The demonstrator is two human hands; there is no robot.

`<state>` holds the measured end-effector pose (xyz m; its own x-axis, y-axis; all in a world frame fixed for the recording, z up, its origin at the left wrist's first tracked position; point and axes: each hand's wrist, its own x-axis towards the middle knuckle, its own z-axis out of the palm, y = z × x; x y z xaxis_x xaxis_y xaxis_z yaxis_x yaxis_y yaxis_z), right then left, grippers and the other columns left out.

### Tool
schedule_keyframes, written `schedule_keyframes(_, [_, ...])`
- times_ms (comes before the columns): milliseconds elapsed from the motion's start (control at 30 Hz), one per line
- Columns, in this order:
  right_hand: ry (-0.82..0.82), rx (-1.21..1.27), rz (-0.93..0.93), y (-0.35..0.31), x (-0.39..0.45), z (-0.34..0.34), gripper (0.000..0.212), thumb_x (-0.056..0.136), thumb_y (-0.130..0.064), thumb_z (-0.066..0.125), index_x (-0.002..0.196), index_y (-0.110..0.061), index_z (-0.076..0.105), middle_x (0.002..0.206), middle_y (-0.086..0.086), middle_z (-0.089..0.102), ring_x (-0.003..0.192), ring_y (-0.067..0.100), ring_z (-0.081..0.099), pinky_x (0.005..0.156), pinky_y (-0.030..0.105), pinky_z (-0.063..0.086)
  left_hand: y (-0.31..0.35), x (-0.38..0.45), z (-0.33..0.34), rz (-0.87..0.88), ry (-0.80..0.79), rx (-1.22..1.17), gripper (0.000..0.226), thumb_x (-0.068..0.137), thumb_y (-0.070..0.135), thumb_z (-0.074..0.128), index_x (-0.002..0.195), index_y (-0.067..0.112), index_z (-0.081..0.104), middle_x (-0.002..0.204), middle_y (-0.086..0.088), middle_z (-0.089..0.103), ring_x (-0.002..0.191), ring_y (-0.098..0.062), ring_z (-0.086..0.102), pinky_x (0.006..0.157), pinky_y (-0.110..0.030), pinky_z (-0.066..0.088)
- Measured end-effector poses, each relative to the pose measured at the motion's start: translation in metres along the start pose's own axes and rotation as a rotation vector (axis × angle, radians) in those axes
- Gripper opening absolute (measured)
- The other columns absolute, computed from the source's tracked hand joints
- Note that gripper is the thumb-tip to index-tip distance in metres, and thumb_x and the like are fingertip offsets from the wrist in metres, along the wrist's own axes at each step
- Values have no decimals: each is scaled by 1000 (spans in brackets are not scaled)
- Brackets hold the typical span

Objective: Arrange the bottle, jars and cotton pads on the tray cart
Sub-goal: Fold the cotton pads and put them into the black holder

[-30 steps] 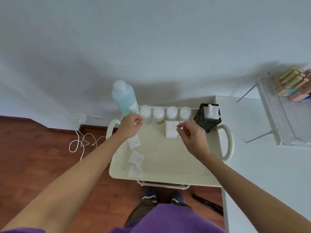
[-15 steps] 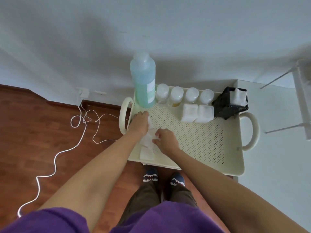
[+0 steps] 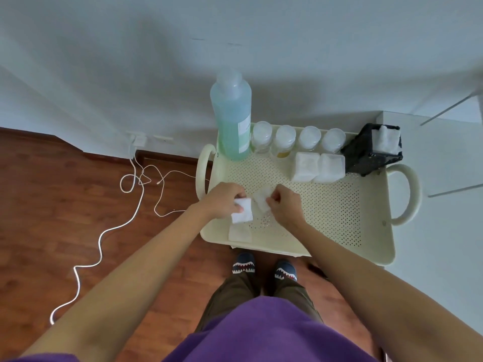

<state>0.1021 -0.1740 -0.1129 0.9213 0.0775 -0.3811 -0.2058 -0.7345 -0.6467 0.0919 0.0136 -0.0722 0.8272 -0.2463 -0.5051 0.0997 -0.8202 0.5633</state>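
A cream perforated tray cart (image 3: 339, 212) stands against the wall. At its back left is a tall bottle (image 3: 231, 118) of blue-green liquid, with several small clear jars (image 3: 285, 141) in a row beside it. Two stacks of cotton pads (image 3: 317, 167) lie in front of the jars. My left hand (image 3: 222, 201) pinches one white cotton pad (image 3: 243, 214) at the tray's front left. My right hand (image 3: 283, 205) pinches another cotton pad (image 3: 261, 198) just to its right. A third cotton pad (image 3: 240, 233) lies flat near the front edge.
A black holder (image 3: 371, 152) with white cotton in it stands at the tray's back right. A white cable (image 3: 125, 207) trails across the wooden floor on the left. A white table (image 3: 441, 231) adjoins the cart on the right. My feet (image 3: 264, 267) are under the front edge.
Both hands came down from the back row of jars to the tray's front left and each took hold of a loose cotton pad. A second pad stack now lies before the jars.
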Motion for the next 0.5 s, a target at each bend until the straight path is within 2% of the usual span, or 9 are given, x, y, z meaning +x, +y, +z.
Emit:
schedule_keyframes(100, [90, 86, 28, 17, -8, -24, 3, 86, -6, 61, 85, -7, 58, 76, 4, 60, 68, 19, 55, 53, 20, 39, -7, -4, 18, -21, -151, 60, 23, 77, 12, 73, 98, 11, 64, 92, 2, 59, 84, -15, 54, 71, -25, 41])
schedule_keyframes(167, [113, 110, 36, 25, -13, -36, 9, 87, -8, 61, 95, -13, 59, 86, 3, 63, 73, 20, 60, 57, 25, 44, -12, -4, 30, -49, -181, 75, 28, 75, 11, 75, 100, 14, 63, 96, 1, 62, 88, -16, 57, 77, -29, 48])
schedule_keyframes(233, [111, 129, 35, 34, -18, -44, 14, 88, -8, 60, 98, -18, 60, 92, 2, 62, 72, 19, 61, 61, 26, 46, -15, -4, 38, -48, -175, 81, 28, 75, 9, 75, 98, 15, 61, 95, 1, 62, 88, -17, 57, 78, -30, 49])
schedule_keyframes(300, [116, 135, 20, 41, -23, -50, 15, 87, -7, 60, 94, -19, 64, 93, 2, 63, 67, 16, 58, 60, 24, 43, -15, -5, 44, -23, -149, 123, 24, 76, 10, 73, 95, 15, 60, 92, 3, 59, 85, -16, 53, 73, -27, 44])
schedule_keyframes(367, [130, 143, 23, 48, -29, -57, 16, 87, -6, 61, 92, -19, 68, 93, 1, 65, 65, 14, 55, 59, 22, 41, -15, -7, 48, 5, -122, 208, 17, 79, 12, 69, 94, 15, 61, 99, 0, 58, 87, -17, 52, 75, -28, 43])
schedule_keyframes(433, [141, 156, 34, 52, -34, -65, 17, 87, -7, 62, 97, -20, 70, 94, 0, 67, 68, 16, 59, 61, 23, 43, -14, -8, 50, 21, -114, 282, 14, 81, 16, 67, 94, 14, 63, 104, -2, 54, 88, -16, 50, 78, -31, 46])
schedule_keyframes(500, [156, 179, 38, 55, -38, -75, 20, 86, -8, 64, 101, -20, 71, 94, -1, 70, 72, 18, 63, 59, 21, 43, -13, -9, 50, 41, -114, 323, 11, 82, 19, 65, 92, 14, 64, 102, -1, 52, 89, -15, 48, 77, -30, 44])
